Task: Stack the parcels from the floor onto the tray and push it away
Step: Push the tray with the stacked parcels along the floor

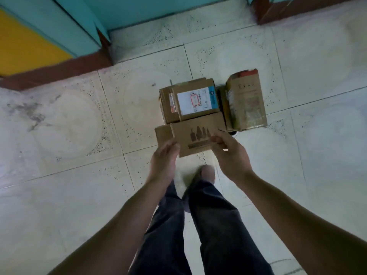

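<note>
A person's left hand [164, 155] cups the near left corner of a small cardboard box [195, 138], fingers curled under its edge, while the right hand [228, 153] pinches its right end; the box hangs between them, above the tiled floor [59, 135] and just short of the pile ahead. The step in hand appears to be stacking, with this parcel carried toward the others. Its long axis runs left to right across the view, and its printed face is turned up, the drawn bottles' tops pointing away from the person. Beyond it sits a labelled box [195, 100] on a wider carton, and to the right a tall box [246, 100] stands on end. The tray cannot be made out under the parcels. The next move likely calls for lowering the box flat onto a level top, edges squared so the pile rides steadily when pushed.
</note>
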A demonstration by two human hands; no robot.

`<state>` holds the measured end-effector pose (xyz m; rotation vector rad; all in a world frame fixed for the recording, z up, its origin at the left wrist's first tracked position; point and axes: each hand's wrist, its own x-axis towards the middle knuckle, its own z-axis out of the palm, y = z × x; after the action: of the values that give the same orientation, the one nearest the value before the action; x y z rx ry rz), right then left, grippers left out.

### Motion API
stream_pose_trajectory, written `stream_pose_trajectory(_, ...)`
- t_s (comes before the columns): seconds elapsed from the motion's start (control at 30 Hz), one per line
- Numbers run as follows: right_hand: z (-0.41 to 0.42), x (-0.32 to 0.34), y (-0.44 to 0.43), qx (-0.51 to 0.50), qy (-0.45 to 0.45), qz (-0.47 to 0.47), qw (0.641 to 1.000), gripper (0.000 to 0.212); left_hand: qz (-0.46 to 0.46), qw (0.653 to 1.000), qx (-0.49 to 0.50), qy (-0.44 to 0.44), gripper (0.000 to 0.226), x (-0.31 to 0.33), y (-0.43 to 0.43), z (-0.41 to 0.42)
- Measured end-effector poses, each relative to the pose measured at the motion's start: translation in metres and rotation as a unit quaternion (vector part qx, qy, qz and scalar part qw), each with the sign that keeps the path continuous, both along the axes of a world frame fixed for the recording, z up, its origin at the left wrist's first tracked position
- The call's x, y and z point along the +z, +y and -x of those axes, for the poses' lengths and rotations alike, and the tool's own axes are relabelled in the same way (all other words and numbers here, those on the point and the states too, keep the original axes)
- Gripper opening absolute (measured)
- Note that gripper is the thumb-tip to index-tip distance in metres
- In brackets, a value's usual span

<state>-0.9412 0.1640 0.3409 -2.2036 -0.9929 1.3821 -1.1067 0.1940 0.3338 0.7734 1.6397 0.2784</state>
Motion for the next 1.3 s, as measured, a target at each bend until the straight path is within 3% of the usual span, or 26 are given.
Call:
stream_pose_trajectory(0.07, -0.014, 0.001, 0.006, -0.004, -0.026, -0.03, 0.999, 0.016, -0.011, 1.0, 0.01, 0.002, 0.016, -0.008, -0.002, -0.001)
stream_pose_trajectory(0.17, -0.043, -0.001, 0.017, -0.023, -0.102, -0.075, 0.992, 0.013, -0.043, 0.999, 0.022, 0.018, 0.032, -0.026, -0.008, -0.006)
stream_pose_trajectory(0.27, -0.08, -0.016, 0.034, -0.076, -0.168, -0.108, 0.977, 0.032, -0.07, 0.996, 0.02, 0.056, 0.039, -0.043, -0.01, -0.018)
stream_pose_trajectory(0.43, -0.131, -0.049, 0.064, -0.064, -0.172, -0.049, 0.982, 0.066, -0.078, 0.987, 0.028, 0.139, 0.044, -0.073, -0.007, -0.039)
stream_pose_trajectory(0.57, -0.157, -0.072, 0.067, -0.043, -0.099, 0.026, 0.994, 0.08, -0.063, 0.984, 0.094, 0.136, 0.041, -0.087, -0.008, -0.058)
stream_pose_trajectory(0.67, -0.161, -0.081, 0.062, -0.034, -0.04, 0.064, 0.997, 0.077, -0.038, 0.981, 0.138, 0.129, 0.036, -0.096, -0.011, -0.065)
stream_pose_trajectory(0.77, -0.16, -0.087, 0.053, -0.027, -0.02, 0.055, 0.998, 0.06, -0.037, 0.98, 0.15, 0.128, 0.034, -0.103, -0.015, -0.064)
stream_pose_trajectory(1.0, -0.154, -0.093, 0.047, 0.002, -0.039, 0.019, 0.999, 0.037, -0.04, 0.981, 0.139, 0.128, 0.019, -0.115, -0.018, -0.055)
stream_pose_trajectory(1.2, -0.146, -0.097, 0.042, 0.014, -0.029, 0.019, 0.999, 0.036, -0.044, 0.987, 0.112, 0.11, 0.009, -0.113, -0.011, -0.052)
stream_pose_trajectory(1.3, -0.146, -0.1, 0.041, 0.003, -0.018, 0.02, 1.0, 0.036, -0.066, 0.983, 0.116, 0.125, 0.026, -0.115, 0.008, -0.048)
